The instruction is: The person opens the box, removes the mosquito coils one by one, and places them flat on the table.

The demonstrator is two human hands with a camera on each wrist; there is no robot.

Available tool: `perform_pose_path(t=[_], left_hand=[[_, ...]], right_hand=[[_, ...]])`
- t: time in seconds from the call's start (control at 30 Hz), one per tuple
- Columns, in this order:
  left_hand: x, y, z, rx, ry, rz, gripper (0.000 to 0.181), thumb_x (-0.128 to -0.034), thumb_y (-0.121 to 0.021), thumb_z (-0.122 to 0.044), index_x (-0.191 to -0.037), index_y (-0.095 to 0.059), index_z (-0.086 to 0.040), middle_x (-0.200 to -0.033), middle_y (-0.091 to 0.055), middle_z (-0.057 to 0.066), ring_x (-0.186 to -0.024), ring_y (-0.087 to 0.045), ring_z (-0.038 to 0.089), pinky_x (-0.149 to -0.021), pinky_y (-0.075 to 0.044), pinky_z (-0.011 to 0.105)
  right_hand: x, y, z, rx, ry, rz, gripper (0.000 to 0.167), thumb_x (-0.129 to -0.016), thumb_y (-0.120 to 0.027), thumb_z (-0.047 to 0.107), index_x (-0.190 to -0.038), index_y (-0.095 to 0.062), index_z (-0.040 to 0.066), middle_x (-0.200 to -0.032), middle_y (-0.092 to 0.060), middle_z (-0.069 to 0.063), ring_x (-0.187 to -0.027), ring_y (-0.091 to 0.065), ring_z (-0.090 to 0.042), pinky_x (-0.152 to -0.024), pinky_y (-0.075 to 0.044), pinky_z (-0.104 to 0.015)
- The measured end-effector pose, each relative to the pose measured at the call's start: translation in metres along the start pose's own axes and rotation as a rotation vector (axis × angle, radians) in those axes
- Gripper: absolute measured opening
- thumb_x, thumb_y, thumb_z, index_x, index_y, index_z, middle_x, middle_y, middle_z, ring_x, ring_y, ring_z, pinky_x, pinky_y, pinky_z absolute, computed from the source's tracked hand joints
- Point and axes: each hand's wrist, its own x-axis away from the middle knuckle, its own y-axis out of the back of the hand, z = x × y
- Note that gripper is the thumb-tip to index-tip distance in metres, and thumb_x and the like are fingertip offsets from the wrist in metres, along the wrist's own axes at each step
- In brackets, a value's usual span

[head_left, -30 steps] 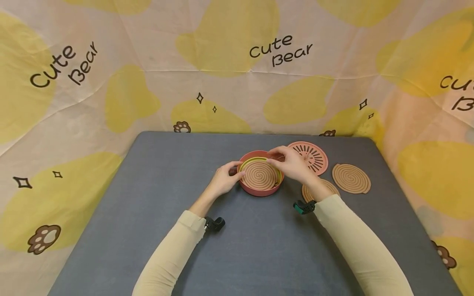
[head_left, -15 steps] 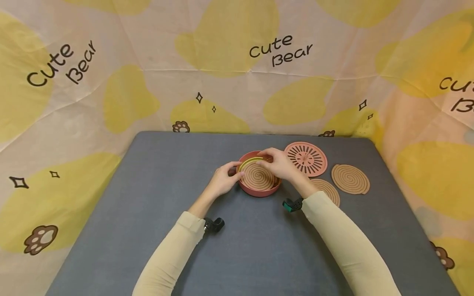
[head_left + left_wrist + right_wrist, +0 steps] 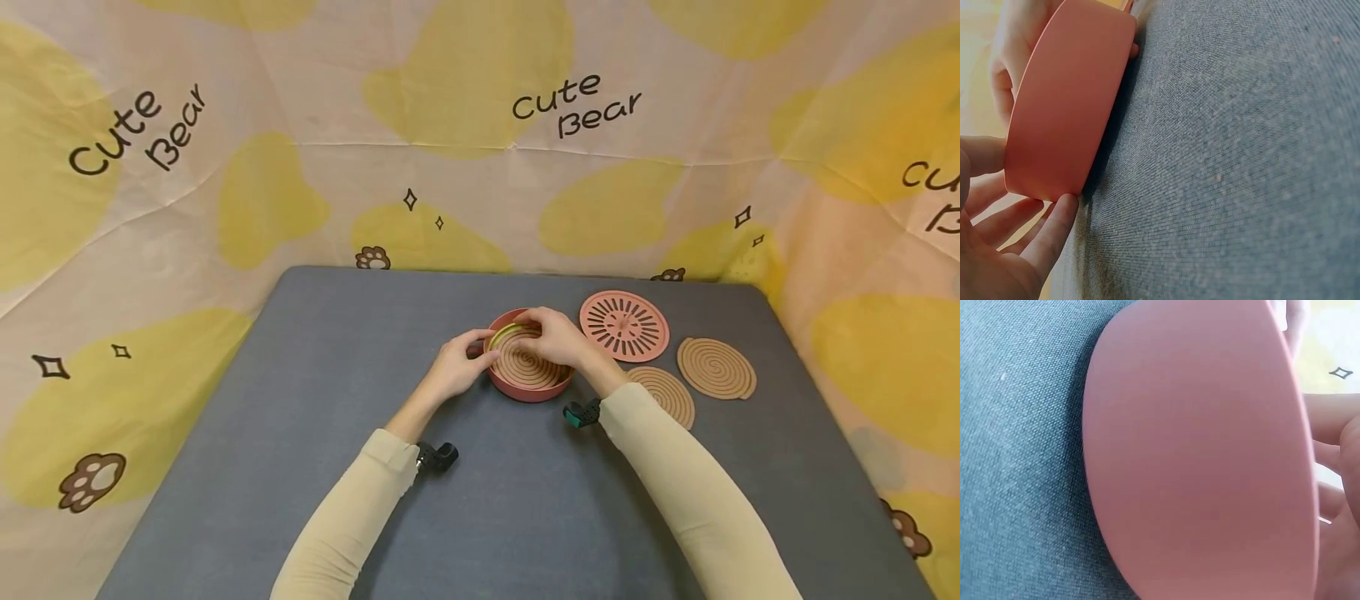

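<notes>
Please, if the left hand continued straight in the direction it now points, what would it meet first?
Most likely the round, plastic-looking, reddish-pink bowl: the left hand has its fingers at the bowl's side, seemingly touching, though exact contact is hard to judge.

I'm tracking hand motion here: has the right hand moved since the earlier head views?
Yes. The right hand has moved leftward, away from the pink slotted lid, which it partly covered earlier, and farther over the round pink bowl.

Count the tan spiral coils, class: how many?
3: a tan coil inside the red bowl, a second coil partly behind the right sleeve, a third coil farther right. More could be hidden.
</notes>
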Motion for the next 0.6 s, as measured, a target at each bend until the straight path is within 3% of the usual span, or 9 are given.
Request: perform_pose_path(t=[0.6], left_hand=[[0.0014, 0.0000, -0.0010, -0.005, -0.007, 0.000, 0.044, -0.0993, -0.069, -0.031, -0.140, -0.062, -0.015, -0.134, -0.064, 0.009, -0.119, -0.064, 0.025, -0.094, -0.053, 0.044]], right_hand=[[-0.0083, -0.0047, -0.0065, 0.083, -0.018, 0.053, 0.063, -0.087, -0.083, 0.035, -0.138, -0.061, 0.004, -0.137, -0.060, -0.015, -0.129, -0.053, -0.033, -0.107, -0.042, -0.048]])
